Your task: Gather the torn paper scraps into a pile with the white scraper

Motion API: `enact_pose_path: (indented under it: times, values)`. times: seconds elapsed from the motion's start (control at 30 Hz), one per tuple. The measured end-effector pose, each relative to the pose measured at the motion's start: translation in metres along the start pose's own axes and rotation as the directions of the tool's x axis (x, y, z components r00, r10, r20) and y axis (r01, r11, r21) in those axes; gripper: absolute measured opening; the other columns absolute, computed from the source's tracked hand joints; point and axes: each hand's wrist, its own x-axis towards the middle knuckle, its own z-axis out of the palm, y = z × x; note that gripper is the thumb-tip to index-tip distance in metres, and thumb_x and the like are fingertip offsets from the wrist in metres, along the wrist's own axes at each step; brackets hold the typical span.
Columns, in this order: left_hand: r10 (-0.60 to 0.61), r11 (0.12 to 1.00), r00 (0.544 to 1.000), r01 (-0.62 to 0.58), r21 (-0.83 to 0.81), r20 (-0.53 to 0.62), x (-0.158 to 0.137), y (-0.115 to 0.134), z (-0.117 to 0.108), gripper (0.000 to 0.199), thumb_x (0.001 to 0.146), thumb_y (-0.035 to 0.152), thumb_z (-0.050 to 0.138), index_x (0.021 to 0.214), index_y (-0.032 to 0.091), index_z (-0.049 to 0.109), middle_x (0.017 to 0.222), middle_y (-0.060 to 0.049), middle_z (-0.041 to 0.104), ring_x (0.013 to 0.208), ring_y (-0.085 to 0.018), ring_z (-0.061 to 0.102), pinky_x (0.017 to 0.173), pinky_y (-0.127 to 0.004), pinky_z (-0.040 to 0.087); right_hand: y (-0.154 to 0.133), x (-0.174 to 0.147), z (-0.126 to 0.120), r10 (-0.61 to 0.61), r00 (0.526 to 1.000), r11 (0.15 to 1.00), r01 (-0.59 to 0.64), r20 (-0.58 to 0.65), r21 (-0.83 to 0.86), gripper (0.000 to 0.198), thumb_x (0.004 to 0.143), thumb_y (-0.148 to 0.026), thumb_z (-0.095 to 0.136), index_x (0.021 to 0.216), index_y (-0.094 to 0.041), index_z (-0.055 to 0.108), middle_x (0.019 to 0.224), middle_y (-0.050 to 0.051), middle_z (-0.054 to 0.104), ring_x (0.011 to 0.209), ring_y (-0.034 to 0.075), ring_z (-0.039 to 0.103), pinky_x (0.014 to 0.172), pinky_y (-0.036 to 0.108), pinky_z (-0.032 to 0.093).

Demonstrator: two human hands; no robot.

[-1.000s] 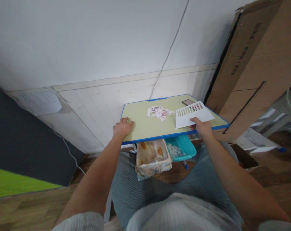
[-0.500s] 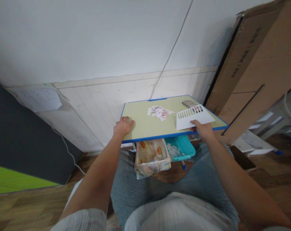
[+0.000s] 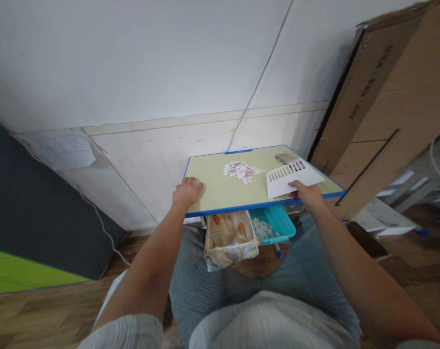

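My right hand (image 3: 304, 192) grips the near edge of a white sheet (image 3: 283, 185) with a row of narrow slots cut along its far side, thumb on top. The sheet is tilted over the right part of the small table (image 3: 212, 194), which has a pale yellow top and a blue rim. My left hand (image 3: 187, 191) rests on the table's left edge with its fingers spread, holding nothing. Between the hands, a heap of small white paper pieces (image 3: 242, 171) with reddish and dark marks lies on the tabletop. A blurred-out item (image 3: 286, 158) sits behind the sheet.
Below the table's front edge are a cloth-lined basket (image 3: 230, 249) and a turquoise bin (image 3: 283, 225) holding white scraps. A tall cardboard box (image 3: 383, 97) stands at the right. A cable (image 3: 260, 77) runs down the white wall behind.
The slotted sheet has tipped slightly in my right hand, its near left corner a little lower. My left hand and the paper heap stay as they were.
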Motion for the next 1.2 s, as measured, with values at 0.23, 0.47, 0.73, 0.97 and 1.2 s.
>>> enact_pose_path:
  times: [0.23,0.47,0.73,0.97,1.2]
  values:
    - [-0.01,1.0,1.0,0.01,0.005,0.005,0.0,0.0,-0.001,0.069,0.113,0.062,0.042,0.168,0.023,0.057,0.178,-0.015,0.052,0.149,-0.047,0.061,0.121,-0.06,0.054,0.001,0.005,0.0,0.004,1.0,1.0,-0.004,-0.009,0.027,0.025,0.067,-0.039,0.077,0.086,-0.027,0.065,0.061,0.002,0.068,0.053,0.023,0.059,0.047,0.036,0.052]
    - [-0.003,1.0,1.0,0.003,-0.005,-0.004,-0.001,0.0,0.0,0.068,0.113,0.061,0.042,0.167,0.023,0.058,0.177,-0.016,0.053,0.15,-0.046,0.062,0.121,-0.06,0.054,-0.003,0.001,-0.007,0.004,0.999,0.999,-0.006,0.047,0.041,0.034,0.062,-0.041,0.08,0.089,-0.027,0.066,0.061,0.0,0.067,0.051,0.022,0.056,0.043,0.036,0.046]
    - [-0.006,1.0,1.0,0.006,-0.004,-0.002,0.002,-0.002,0.002,0.069,0.113,0.062,0.042,0.168,0.023,0.057,0.178,-0.016,0.052,0.149,-0.046,0.062,0.121,-0.06,0.054,-0.001,0.005,-0.005,0.007,1.0,0.998,-0.007,0.004,0.062,0.033,0.063,-0.04,0.08,0.09,-0.027,0.066,0.065,0.002,0.071,0.054,0.023,0.06,0.045,0.035,0.05]
    - [0.009,1.0,1.0,-0.009,-0.01,-0.015,0.002,-0.004,0.004,0.066,0.113,0.06,0.043,0.165,0.023,0.06,0.178,-0.016,0.052,0.151,-0.044,0.06,0.122,-0.059,0.053,0.006,0.01,-0.008,0.009,1.0,0.999,-0.009,-0.007,0.044,0.031,0.063,-0.038,0.08,0.089,-0.026,0.067,0.063,0.002,0.068,0.051,0.021,0.057,0.041,0.032,0.044]
    - [-0.003,1.0,1.0,0.003,-0.002,-0.013,0.001,-0.002,0.002,0.067,0.113,0.061,0.043,0.166,0.023,0.059,0.176,-0.015,0.055,0.149,-0.043,0.062,0.122,-0.057,0.053,0.002,0.013,-0.006,0.019,0.999,0.998,-0.016,-0.04,0.066,0.033,0.063,-0.038,0.079,0.09,-0.025,0.063,0.062,0.0,0.065,0.052,0.019,0.055,0.042,0.03,0.043]
